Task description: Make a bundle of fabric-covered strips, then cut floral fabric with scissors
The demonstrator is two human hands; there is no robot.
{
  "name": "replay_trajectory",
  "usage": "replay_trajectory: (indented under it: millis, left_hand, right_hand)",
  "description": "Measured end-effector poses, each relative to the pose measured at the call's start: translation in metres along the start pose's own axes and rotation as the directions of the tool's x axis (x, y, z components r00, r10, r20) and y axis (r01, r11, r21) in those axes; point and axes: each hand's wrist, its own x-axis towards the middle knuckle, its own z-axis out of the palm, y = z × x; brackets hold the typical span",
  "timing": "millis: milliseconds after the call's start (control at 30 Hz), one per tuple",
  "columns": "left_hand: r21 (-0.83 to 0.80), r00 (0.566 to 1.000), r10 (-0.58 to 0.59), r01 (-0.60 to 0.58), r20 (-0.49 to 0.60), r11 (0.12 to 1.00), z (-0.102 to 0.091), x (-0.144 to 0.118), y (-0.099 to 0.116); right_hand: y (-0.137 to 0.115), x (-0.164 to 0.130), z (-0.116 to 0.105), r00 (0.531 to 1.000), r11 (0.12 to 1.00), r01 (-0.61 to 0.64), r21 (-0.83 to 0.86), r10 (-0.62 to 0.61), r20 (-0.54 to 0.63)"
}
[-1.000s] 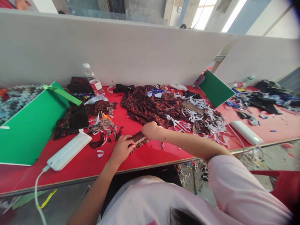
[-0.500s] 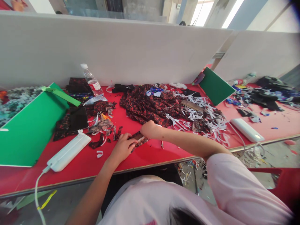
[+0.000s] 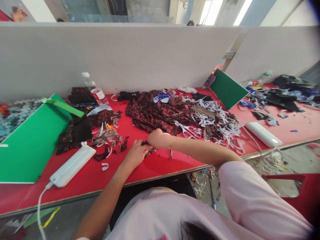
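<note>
Pinning small fabric scrap (image 3: 149, 150) w/ both hands near desk (image 3: 162, 165) front edge; left hand (image 3: 136, 154) flat, right hand (image 3: 155, 137) curled, fingers' grip hidden. Prob. light, limp; take by edge.

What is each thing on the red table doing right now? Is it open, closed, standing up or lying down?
water bottle: capped, leaning.
scissors: lying flat, nobody holding them.
white box with cable: lying flat, cable attached.
big patterned cloth: crumpled.
small cloth piece: flat, pressed by both hands.
left hand: on the piece.
right hand: fingers curled on the piece.
</note>
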Motion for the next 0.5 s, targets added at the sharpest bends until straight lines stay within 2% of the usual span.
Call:
replay_trajectory:
  millis: [100, 300, 400, 500]
  left_hand:
    - [0.011, 1.0, 0.017, -0.017, -0.017, 1.0, 0.004, 0.0, -0.002]
    - [0.025, 1.0, 0.019, -0.019, 0.001, 0.999, 0.005, 0.001, -0.003]
    - [0.044, 0.999, 0.039, -0.04, 0.028, 0.998, 0.003, 0.004, -0.002]
    - [0.063, 0.997, 0.05, -0.054, 0.053, 0.997, 0.0, 0.006, -0.001]
  right_hand:
    - [0.002, -0.002, -0.003, 0.995, 0.997, -0.071, -0.005, 0.071, 0.069]
    - [0.018, -0.015, -0.018, 0.98, 0.991, -0.132, 0.008, 0.129, 0.149]
    - [0.023, -0.024, -0.023, 0.978, 0.988, -0.152, 0.021, 0.147, 0.15]
    - [0.024, -0.032, -0.021, 0.981, 0.985, -0.171, 0.03, 0.167, 0.099]
